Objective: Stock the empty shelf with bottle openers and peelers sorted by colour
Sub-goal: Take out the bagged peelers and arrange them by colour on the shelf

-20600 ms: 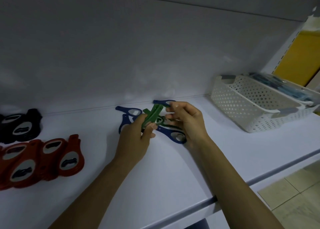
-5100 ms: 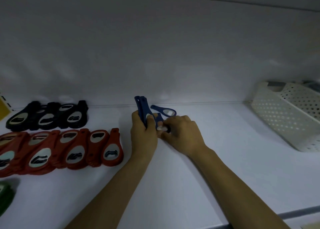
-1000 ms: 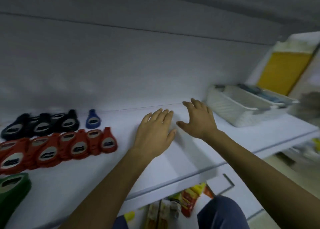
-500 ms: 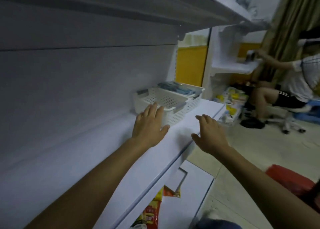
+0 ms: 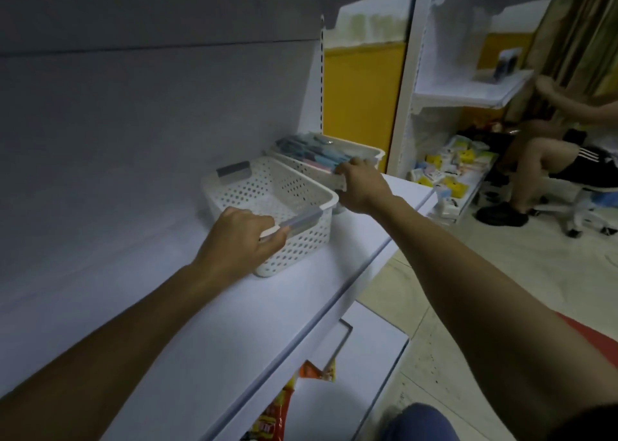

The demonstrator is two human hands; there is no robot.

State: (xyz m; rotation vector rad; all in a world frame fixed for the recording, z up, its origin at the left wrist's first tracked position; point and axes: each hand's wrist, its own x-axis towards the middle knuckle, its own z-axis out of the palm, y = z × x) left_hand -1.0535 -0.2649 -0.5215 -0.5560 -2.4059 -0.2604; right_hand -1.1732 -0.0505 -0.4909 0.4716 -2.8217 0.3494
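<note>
stock is found in the second white perforated plastic basket point(image 5: 369, 151), set at the far right of the smooth white shelf point(image 5: 217, 323), just behind the empty white perforated plastic basket point(image 5: 301, 250). blue and pink packaged items point(image 5: 311, 148) are seen lying flat in it; whether these are peelers cannot be told. no bottle openers are seen in this view.

the left hand point(image 5: 239, 236) is curled over the near rim of the empty basket, beside its grey handle strip point(image 5: 302, 221), and grips it. the right hand point(image 5: 359, 186) is closed round the near end rim of the second basket.

both baskets are judged light, stiff and smooth-rimmed, likely to slide freely on the shelf. the loaded one is judged heavier and liable to tip if lifted by one end; it is best taken at the rim with its base kept down. the packets are judged light and slippery.

the shelf is backed by a plain grey panel point(image 5: 133, 139). beyond it a tiled floor point(image 5: 485, 273), another white shelving unit point(image 5: 468, 93) and a seated person point(image 5: 535, 160) are noted.
</note>
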